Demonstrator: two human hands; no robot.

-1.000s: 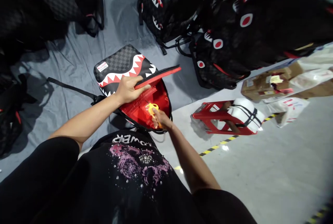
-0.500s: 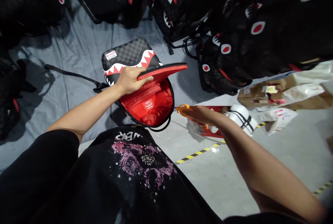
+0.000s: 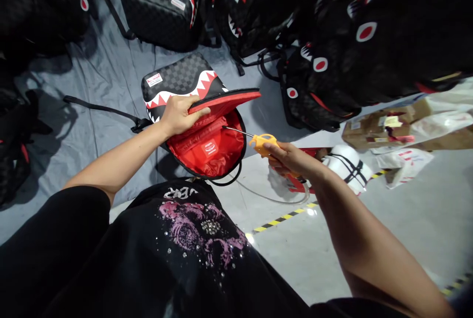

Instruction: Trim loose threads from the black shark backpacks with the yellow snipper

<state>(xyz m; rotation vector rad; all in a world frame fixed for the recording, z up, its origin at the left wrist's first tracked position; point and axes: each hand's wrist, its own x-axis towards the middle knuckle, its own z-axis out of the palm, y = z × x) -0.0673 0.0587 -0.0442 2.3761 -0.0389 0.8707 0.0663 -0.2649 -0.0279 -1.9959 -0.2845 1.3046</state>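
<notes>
Open backpack on grey cloth, landmark. Left hand clamped on its flap, thumb under, fingers over; hand covers part of the tooth print. Right hand just right of the backpack, closed round yellow air gun; nozzle points into the opening, contact with lining unclear. Flap overhangs part of the opening. Hose loops right of it; right hand and forearm partly hide red frame.

Counts: one open backpack, one gun, one hose, one white bundle to its right, one labelled bag behind. Dark bags behind-right overlap, can't count.
</notes>
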